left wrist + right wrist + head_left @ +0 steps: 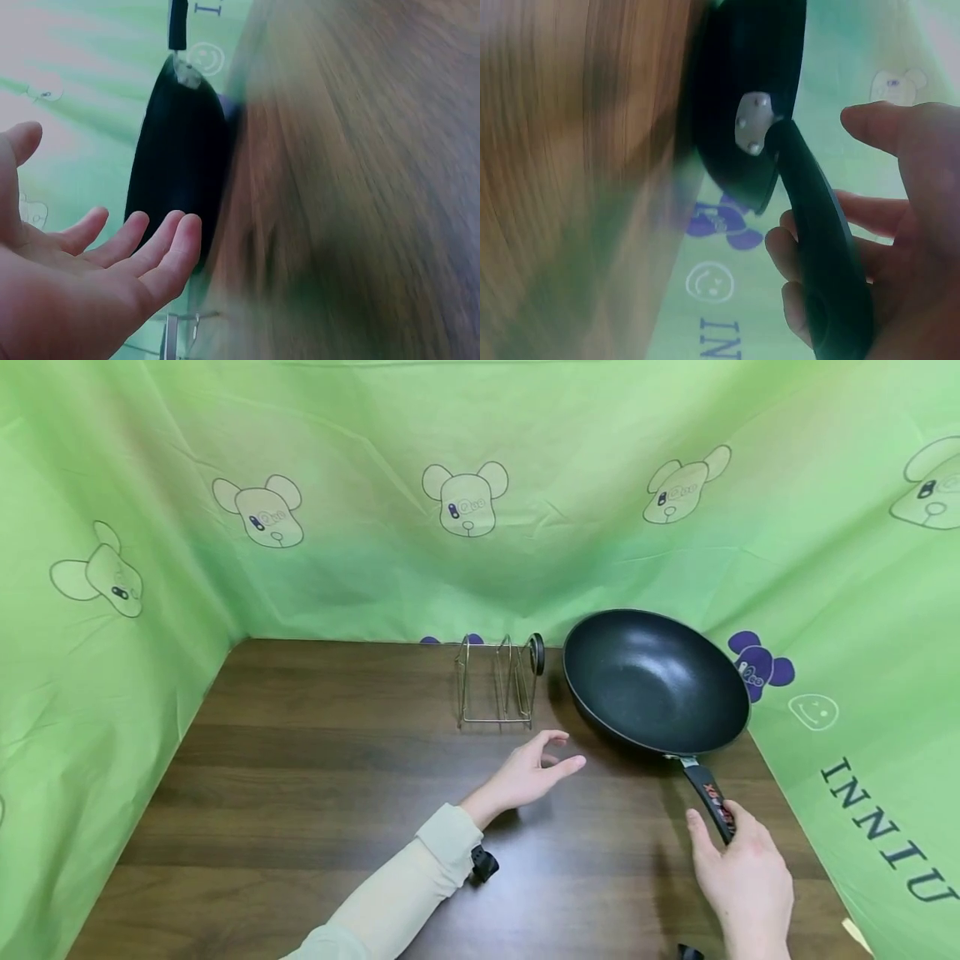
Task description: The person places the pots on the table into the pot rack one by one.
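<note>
A black wok-shaped frying pan [656, 681] lies at the back right of the wooden table, its dark handle [708, 793] pointing toward me. My right hand [746, 877] is at the handle's end. In the right wrist view, its fingers [782, 251] reach behind the handle with loosely bent tips showing beyond it, and the thumb stands well apart; whether they touch is unclear. Left of the pan, my left hand [528, 772] hovers over the table with spread, relaxed fingers and holds nothing. Just behind it stands a metal wire rack [495, 721].
A black round piece [537, 654] sits at the wire rack's right side. Green curtain [360, 552] with bear prints hangs along the back and sides of the table [300, 777]. A black wrist device [484, 865] shows beneath my left sleeve.
</note>
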The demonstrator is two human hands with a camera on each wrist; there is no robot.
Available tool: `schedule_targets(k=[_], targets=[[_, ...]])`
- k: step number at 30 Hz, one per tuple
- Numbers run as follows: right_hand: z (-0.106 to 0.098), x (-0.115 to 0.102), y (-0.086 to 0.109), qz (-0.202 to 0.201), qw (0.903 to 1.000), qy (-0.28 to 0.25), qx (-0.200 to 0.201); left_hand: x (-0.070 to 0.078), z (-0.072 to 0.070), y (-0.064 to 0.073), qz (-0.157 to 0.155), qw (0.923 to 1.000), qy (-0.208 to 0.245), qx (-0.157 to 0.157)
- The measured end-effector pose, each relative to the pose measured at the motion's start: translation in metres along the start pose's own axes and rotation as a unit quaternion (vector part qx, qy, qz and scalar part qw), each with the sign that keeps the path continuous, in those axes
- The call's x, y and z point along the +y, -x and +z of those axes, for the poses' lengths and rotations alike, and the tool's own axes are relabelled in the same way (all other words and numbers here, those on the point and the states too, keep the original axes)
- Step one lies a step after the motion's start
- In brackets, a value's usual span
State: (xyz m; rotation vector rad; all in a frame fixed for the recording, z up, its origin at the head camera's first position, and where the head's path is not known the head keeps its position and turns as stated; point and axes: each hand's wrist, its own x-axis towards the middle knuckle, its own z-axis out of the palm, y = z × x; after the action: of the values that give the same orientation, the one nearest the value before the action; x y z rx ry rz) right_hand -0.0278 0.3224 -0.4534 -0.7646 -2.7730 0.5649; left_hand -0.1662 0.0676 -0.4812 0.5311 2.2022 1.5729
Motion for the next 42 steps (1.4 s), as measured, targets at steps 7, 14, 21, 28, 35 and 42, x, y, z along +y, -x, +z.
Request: schedule_targets(k=[7, 14, 21, 28, 35, 42], targets=[[0.009, -0.014, 0.012, -0.01, 0.9996, -0.024, 0.011, 0.012, 0.009, -0.005, -0.004, 1.0, 0.0, -0.004], [0.017, -0.024, 0.022, -0.021, 0.9969, -0.073, 0.021, 0.025, 0.018, -0.009, 0.009, 0.9998, -0.015, -0.011], [0.022, -0.029, 0.027, 0.021, 0.9912, -0.13, -0.006, 0.035, 0.031, -0.021, 0.001, 0.9997, 0.006, -0.025], [0.024, -0.035, 0.027, 0.089, 0.974, -0.203, -0.045, 0.042, 0.04, -0.026, -0.008, 0.9997, 0.003, -0.024], [0.028, -0.048, 0.029, 0.146, 0.9069, -0.391, -0.06, 0.041, 0.046, -0.031, -0.02, 0.9993, -0.021, -0.025], [0.033, -0.057, 0.03, 0.189, 0.8512, -0.483, -0.081, 0.045, 0.053, -0.038, -0.051, 0.9981, -0.003, -0.035]])
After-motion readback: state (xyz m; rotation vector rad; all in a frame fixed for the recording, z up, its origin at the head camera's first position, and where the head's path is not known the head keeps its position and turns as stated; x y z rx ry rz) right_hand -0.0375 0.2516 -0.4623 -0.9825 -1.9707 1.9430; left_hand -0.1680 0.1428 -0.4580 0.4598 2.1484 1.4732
